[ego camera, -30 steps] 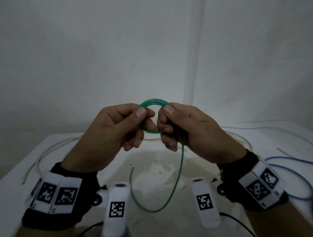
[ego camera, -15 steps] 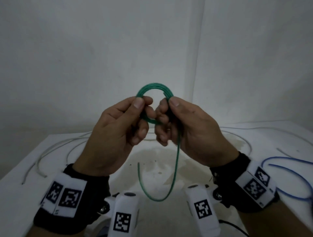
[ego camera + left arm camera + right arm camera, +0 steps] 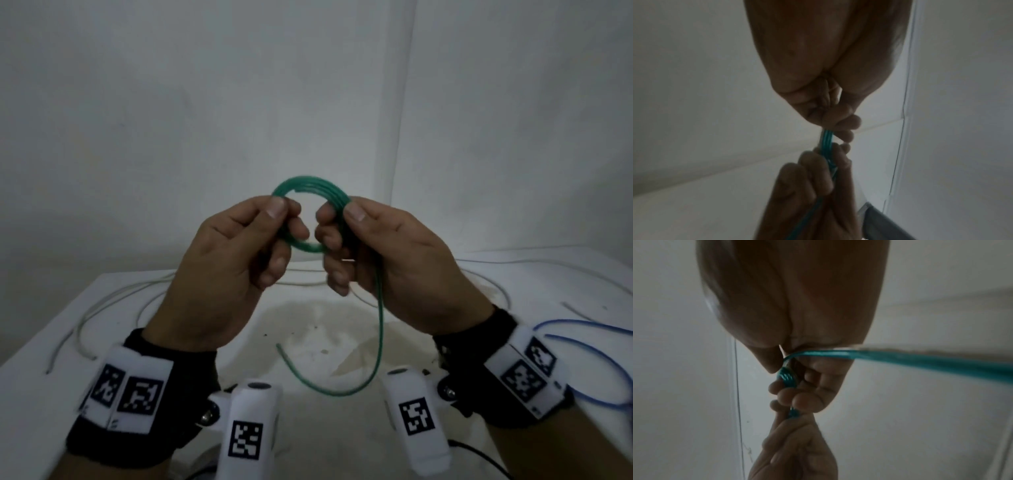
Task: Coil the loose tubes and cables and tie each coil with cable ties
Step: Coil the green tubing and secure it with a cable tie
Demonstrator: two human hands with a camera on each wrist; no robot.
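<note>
A small coil of green tube (image 3: 310, 185) is held up in front of the wall, above the white table (image 3: 41, 380). My left hand (image 3: 239, 246) pinches the coil's left side between thumb and fingers. My right hand (image 3: 383, 250) grips its right side. The tube's loose tail (image 3: 378, 335) drops from the right hand and curls up to a free end (image 3: 279, 346). In the left wrist view the green strands (image 3: 825, 139) run between both hands' fingers. In the right wrist view the coil (image 3: 787, 378) sits at the fingers and the tail (image 3: 920, 360) streams right.
Pale loose tubes (image 3: 102, 308) lie across the table's left and back. A blue cable (image 3: 589, 346) loops at the right edge. A short white piece (image 3: 582, 310) lies right of centre. A stained patch (image 3: 325, 342) marks the table's middle. Walls meet in a corner behind.
Both hands have lifted the coil higher and moved slightly apart, so the ring shows wider. The hanging tail has grown shorter and its free end has risen.
</note>
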